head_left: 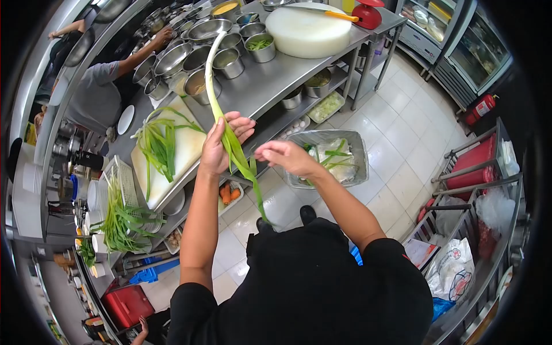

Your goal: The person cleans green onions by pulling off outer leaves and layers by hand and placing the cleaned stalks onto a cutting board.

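Observation:
A long leek (213,95) with a pale stem and green leaves is in my left hand (223,141), which is wrapped around it where the stem turns green. The pale end points up over the steel counter; the leaves hang toward the floor. My right hand (290,158) is just to the right of the hanging leaves, fingers stretched out and holding nothing visible. Beneath it stands a grey bin (359,155) with a liner and green and pale scraps inside. More green leaves (164,144) lie on a white cutting board (187,123) to the left.
Steel pots (229,63) crowd the counter behind a thick round white block (307,31) with an orange-handled knife on it. A basket (118,178) and bunched greens (118,224) sit at left. Another person's arm (138,60) reaches among the pans. Racks with a red crate (471,161) stand right.

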The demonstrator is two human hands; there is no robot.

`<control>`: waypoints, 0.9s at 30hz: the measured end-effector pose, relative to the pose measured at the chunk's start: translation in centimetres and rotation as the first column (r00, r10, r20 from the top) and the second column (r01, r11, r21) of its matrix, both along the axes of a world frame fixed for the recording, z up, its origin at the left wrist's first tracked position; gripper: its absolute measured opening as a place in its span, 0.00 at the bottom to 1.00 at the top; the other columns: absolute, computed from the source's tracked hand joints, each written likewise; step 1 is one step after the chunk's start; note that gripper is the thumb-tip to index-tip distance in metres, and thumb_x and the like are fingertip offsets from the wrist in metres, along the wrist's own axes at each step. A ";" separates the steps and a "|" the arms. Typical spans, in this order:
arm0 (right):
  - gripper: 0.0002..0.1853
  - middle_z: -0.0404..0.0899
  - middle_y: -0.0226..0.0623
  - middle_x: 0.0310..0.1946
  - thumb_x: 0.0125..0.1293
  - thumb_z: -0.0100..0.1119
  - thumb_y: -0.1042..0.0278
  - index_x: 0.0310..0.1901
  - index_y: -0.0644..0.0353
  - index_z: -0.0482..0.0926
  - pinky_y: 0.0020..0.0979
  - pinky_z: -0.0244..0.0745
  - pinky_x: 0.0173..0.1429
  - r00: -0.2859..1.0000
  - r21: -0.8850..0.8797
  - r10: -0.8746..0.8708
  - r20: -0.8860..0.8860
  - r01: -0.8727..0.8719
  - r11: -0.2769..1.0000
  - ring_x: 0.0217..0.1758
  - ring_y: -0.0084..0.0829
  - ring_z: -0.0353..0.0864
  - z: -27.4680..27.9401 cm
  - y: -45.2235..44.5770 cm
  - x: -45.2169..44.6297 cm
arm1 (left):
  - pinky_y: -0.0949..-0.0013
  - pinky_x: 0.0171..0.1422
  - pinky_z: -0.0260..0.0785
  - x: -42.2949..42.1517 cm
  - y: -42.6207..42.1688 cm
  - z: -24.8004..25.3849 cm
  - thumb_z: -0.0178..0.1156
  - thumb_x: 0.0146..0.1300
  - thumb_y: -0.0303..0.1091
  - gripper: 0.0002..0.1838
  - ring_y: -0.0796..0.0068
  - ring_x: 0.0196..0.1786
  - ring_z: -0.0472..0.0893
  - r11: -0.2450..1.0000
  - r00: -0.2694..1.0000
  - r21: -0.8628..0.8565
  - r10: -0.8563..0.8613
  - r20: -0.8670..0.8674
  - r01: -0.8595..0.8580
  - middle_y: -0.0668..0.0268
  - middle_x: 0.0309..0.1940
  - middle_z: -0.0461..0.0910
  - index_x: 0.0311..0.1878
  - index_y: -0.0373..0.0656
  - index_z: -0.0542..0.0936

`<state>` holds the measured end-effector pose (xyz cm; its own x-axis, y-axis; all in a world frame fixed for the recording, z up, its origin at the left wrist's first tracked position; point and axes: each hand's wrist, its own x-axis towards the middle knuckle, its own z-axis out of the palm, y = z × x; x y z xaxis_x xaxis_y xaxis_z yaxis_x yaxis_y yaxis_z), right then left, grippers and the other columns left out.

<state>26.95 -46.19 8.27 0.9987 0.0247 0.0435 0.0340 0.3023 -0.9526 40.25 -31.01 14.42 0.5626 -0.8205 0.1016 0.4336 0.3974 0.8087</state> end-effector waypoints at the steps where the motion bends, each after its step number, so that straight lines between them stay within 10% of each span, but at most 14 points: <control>1: 0.16 0.80 0.29 0.38 0.69 0.53 0.57 0.48 0.62 0.77 0.23 0.72 0.46 1.000 0.001 -0.005 -0.001 0.005 1.000 0.41 0.17 0.76 0.1 0.6 0.6 | 0.57 0.65 0.67 -0.3 -0.3 0.1 0.39 0.75 0.43 0.20 0.58 0.57 0.76 0.999 0.999 0.037 0.038 0.007 -0.039 0.51 0.52 0.76 0.58 0.38 0.67; 4: 0.16 0.78 0.28 0.38 0.69 0.55 0.59 0.50 0.62 0.73 0.23 0.71 0.48 0.996 0.185 0.041 0.074 -0.054 0.981 0.42 0.17 0.75 0.5 2.0 2.0 | 0.59 0.67 0.64 -0.8 -0.8 -0.5 0.40 0.74 0.44 0.22 0.61 0.61 0.73 0.994 0.998 0.104 0.015 0.062 -0.022 0.51 0.58 0.73 0.62 0.36 0.65; 10: 0.08 0.76 0.29 0.33 0.69 0.53 0.67 0.44 0.62 0.70 0.23 0.73 0.42 0.992 0.022 0.013 0.122 -0.016 1.000 0.36 0.17 0.77 -0.8 1.5 3.3 | 0.62 0.66 0.63 -0.8 -0.2 -1.4 0.42 0.74 0.42 0.24 0.65 0.60 0.72 0.975 0.985 0.219 -0.006 0.170 -0.032 0.52 0.60 0.71 0.64 0.35 0.63; 14: 0.11 0.75 0.30 0.29 0.70 0.51 0.65 0.47 0.62 0.68 0.23 0.70 0.33 0.998 -0.029 -0.058 0.023 0.059 0.998 0.28 0.19 0.76 -1.1 1.1 2.7 | 0.75 0.42 0.70 0.0 0.0 -2.2 0.53 0.70 0.40 0.15 0.83 0.35 0.75 0.869 0.909 0.337 0.248 0.334 -0.361 0.72 0.34 0.75 0.51 0.39 0.75; 27: 0.16 0.71 0.26 0.20 0.71 0.48 0.58 0.29 0.60 0.73 0.25 0.66 0.28 0.998 -0.267 -0.014 0.057 0.028 0.963 0.22 0.19 0.70 0.0 -0.7 2.2 | 0.77 0.38 0.70 -0.7 -1.5 -2.5 0.51 0.71 0.39 0.14 0.83 0.31 0.75 0.893 0.990 0.445 0.007 0.141 -0.070 0.72 0.29 0.75 0.49 0.38 0.75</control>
<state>29.10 -46.88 8.28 0.9955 0.0218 0.0919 0.0911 0.0355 -0.9952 39.55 -32.50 11.90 0.6016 -0.7744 -0.1958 0.3024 -0.0061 0.9532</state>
